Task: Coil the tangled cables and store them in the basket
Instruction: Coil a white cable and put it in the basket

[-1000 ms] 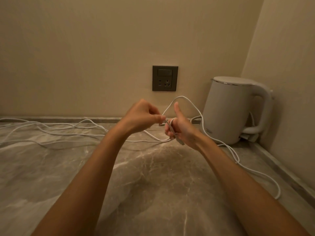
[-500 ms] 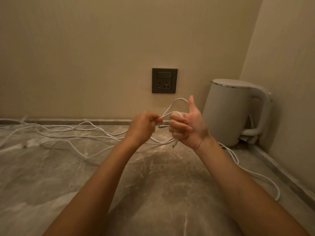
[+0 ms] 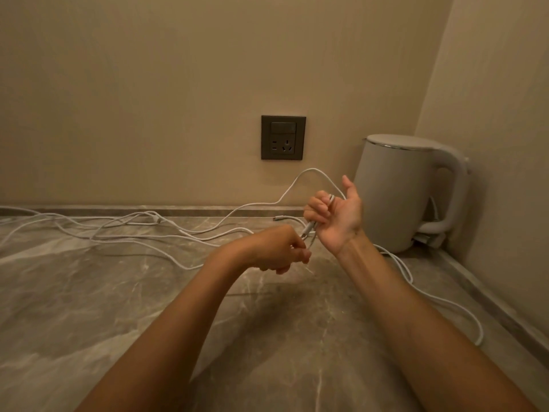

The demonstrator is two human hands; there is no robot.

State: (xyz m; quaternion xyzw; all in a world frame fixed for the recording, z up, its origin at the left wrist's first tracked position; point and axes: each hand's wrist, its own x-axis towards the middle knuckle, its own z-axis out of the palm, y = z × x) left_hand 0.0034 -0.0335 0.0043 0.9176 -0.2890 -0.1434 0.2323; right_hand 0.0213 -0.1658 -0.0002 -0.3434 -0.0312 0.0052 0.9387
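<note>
The cables [image 3: 311,169] trailing below and left of the wall socket [image 3: 283,137] are white. The socket itself is dark grey. Below it, the countertop [image 3: 148,307] is grey-brown stone with pale veins. The wall [image 3: 148,84] around it is plain beige. Right of it, the kettle [image 3: 395,197] is off-white, with a thin silver band under the lid.

A domestic kitchenette corner, home or hotel room, as I face it: a grey marble-patterned worktop [image 3: 89,307] meets plain beige walls [image 3: 148,84]. There is a dark wall socket [image 3: 283,137] with switch at 12 o'clock, a white electric kettle [image 3: 395,197] in the corner at 2 o'clock, and white cables [image 3: 154,217] strewn at 10 o'clock.
</note>
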